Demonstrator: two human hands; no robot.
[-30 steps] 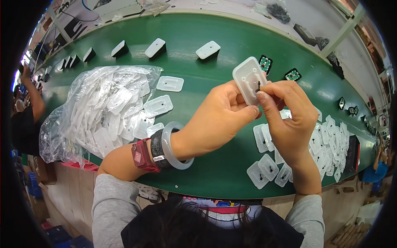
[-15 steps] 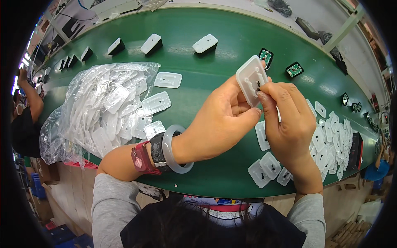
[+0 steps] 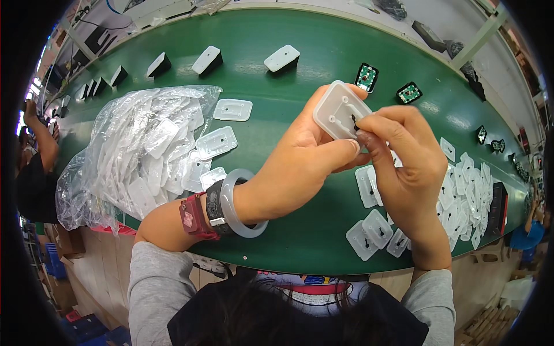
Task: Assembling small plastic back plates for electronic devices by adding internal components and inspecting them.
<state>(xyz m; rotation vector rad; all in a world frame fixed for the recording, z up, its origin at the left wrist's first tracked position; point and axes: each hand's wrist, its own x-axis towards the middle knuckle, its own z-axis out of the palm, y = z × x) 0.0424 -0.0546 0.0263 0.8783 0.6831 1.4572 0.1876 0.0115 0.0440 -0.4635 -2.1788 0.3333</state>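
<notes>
Above the middle of the bench, my left hand (image 3: 303, 158) is closed around the edge of a translucent white plastic cover (image 3: 334, 106). The cover is tilted, with its inner side and small round posts showing. At its lower right edge my right hand (image 3: 410, 161) pinches a small black part (image 3: 354, 120) between thumb and forefinger, against the cover. The fingertips hide most of that part. Below my right hand lie more covers (image 3: 378, 229) with black pieces fitted, and a heap of them (image 3: 461, 199) spreads to the right.
On the green bench (image 3: 254, 155), a clear plastic bag (image 3: 144, 144) full of covers lies left, with loose covers (image 3: 216, 142) beside it. White-topped black housings (image 3: 281, 59) line the back; green circuit boards in black cases (image 3: 366, 76) lie further right. A person's arm (image 3: 43, 138) shows far left.
My left hand has tilted the cover further over and shifted it slightly left. My right fingers stay pinched at its edge. The things along the bench's back have shifted slightly left in view.
</notes>
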